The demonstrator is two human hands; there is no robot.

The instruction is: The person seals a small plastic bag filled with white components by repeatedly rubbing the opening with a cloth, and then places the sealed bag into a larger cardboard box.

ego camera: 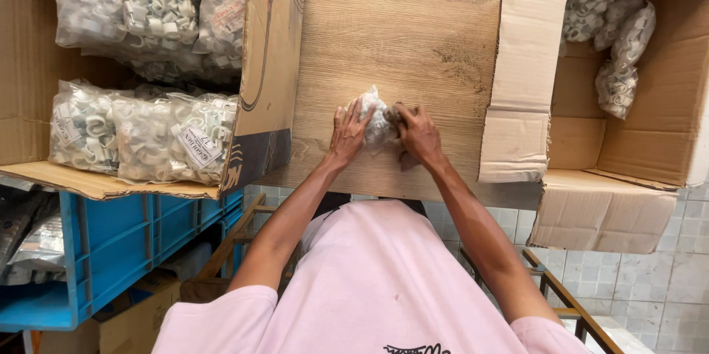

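Two hands: left hand point(347, 132), right hand point(417, 132), both on one small plastic bag of white clips point(379, 123). Two open cardboard boxes: left box point(269, 66), right box point(665, 103). Left box: about six filled bags visible. Right box: about three bags, count unsure. One blue crate point(111, 243).

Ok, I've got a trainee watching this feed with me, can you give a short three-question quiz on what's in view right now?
1. True or false: both hands are on the one clear bag of white fittings on the wooden board.
2. Which cardboard box holds more filled bags? A) the box at the left B) the box at the right
3. Fill in: under the left box stands a ____ plastic crate.

Key
1. True: the left hand and right hand grip it from either side.
2. A.
3. Blue.
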